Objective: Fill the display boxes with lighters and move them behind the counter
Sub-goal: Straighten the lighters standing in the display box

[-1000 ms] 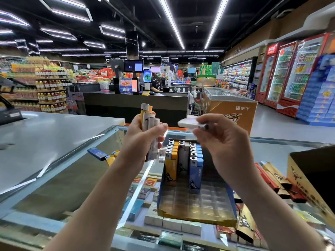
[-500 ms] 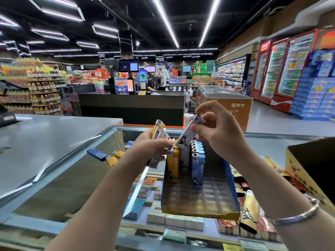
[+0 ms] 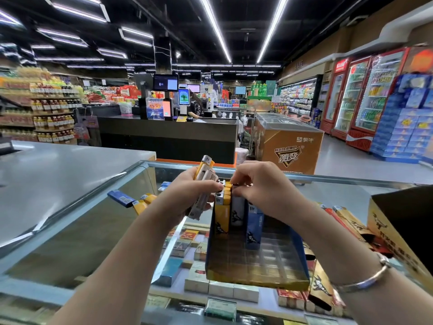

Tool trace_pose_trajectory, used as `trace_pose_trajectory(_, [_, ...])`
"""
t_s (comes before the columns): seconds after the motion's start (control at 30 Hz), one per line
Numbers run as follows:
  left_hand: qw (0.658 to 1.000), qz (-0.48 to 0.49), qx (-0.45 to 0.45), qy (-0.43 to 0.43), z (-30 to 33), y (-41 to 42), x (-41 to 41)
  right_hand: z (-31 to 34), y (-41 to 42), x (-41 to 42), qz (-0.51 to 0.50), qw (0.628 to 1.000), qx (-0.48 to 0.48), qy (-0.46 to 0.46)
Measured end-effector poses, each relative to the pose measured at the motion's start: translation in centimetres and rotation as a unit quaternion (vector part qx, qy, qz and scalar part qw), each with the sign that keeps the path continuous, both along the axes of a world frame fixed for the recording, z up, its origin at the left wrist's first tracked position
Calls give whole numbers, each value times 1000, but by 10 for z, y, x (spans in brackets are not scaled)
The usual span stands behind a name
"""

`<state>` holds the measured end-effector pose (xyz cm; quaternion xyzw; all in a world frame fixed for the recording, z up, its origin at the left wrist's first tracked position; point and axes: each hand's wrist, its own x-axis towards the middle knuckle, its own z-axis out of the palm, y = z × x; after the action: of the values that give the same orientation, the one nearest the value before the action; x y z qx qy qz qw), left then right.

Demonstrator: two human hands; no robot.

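Yellow, white and blue lighters (image 3: 236, 207) stand upright in display box (image 3: 302, 252).

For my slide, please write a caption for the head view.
Right hand seats a white lighter in the display box; left hand holds spare lighters.

both forearms reach forward, converging; the left hand (image 3: 187, 191) is curled in a grip, thumb across the front; the right hand (image 3: 260, 184) is knuckles-up, its fingers (image 3: 239, 178) pinched downward; a bangle circles the right wrist
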<state>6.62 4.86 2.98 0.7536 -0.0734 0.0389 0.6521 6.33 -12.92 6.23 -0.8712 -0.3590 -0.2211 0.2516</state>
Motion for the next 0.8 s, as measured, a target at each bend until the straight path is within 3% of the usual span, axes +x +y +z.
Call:
trace_pose_trajectory(0.33, [1000, 0, 6, 3, 0, 0, -1, 8, 9, -2, -48, 994, -92, 29])
trace_pose_trajectory(0.47, [1000, 6, 1, 0, -1, -1, -1, 2, -1, -7, -46, 990, -135, -16])
trace_pose_trajectory(0.6, [997, 61, -40, -21, 4, 1, -3, -6, -14, -16, -6, 999, -28, 15])
trace_pose_trajectory(0.7, [992, 41, -88, -81, 14, 1, -13, -3, -20, -21, 19, 997, 76, 27])
trace_pose_trajectory(0.8, [980, 9, -20, -197, 20, -8, -24, 0, -17, -28, 51, 985, 161, 20])
